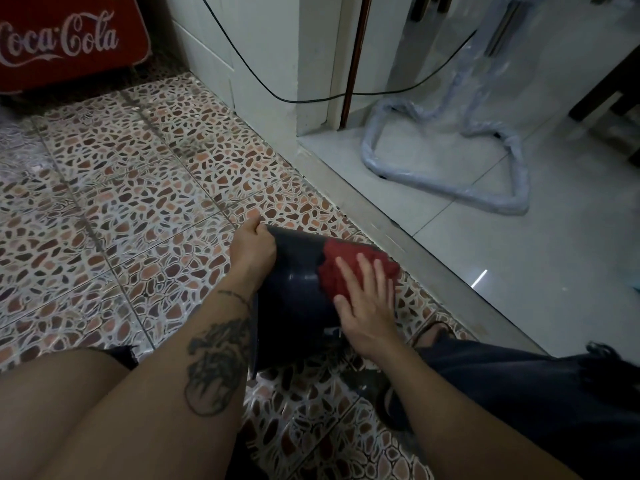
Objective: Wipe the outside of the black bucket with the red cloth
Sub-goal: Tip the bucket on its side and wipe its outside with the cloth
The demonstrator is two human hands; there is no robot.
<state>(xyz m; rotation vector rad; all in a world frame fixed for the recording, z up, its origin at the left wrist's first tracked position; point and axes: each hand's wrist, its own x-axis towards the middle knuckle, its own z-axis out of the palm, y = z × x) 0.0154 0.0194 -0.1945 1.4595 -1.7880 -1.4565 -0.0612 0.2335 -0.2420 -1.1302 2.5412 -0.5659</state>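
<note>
The black bucket (294,292) lies tilted on its side on the pebble-pattern floor, its base pointing away from me. My left hand (252,249) grips the far end of the bucket at its left edge. The red cloth (346,268) is spread over the bucket's upper right side. My right hand (363,303) lies flat on the cloth with fingers spread, pressing it against the bucket's wall. The bucket's mouth and inside are hidden from me.
A red Coca-Cola box (65,39) stands at the far left. A grey step (398,230) runs diagonally to the right of the bucket, with white tiles beyond. A plastic-wrapped metal frame (450,188) and a black cable (263,88) lie near the wall. My knees flank the bucket.
</note>
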